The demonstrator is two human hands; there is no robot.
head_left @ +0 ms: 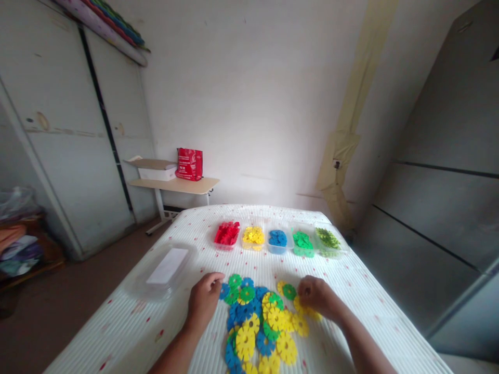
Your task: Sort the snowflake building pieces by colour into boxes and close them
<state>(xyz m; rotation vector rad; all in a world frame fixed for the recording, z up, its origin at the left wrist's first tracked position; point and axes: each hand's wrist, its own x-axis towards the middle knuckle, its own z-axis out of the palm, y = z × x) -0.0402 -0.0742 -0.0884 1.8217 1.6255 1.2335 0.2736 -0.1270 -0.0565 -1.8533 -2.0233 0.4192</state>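
Note:
A loose pile of notched plastic discs point(244, 311) in blue, green and yellow lies on the table in front of me. My left hand point(205, 301) is at the pile's left edge, its thumb and fingers curled together beside a blue disc point(224, 291). Whether something is between those fingertips is hidden. On the right side, my right hand point(317, 297) is closed with bent fingers over yellow discs point(299, 305). A green disc point(289, 291) lies just left of it. What the right fingers hold, if anything, is covered by the hand.
Behind the pile stands a row of clear tubs with red pieces point(226, 234), yellow discs point(253, 236), blue discs point(277, 238), green discs point(303, 241) and light-green pieces point(327, 239). Left are clear plastic lids point(156, 291) with a white paper point(167, 266). A side table point(195, 185) bears a red bag point(189, 164).

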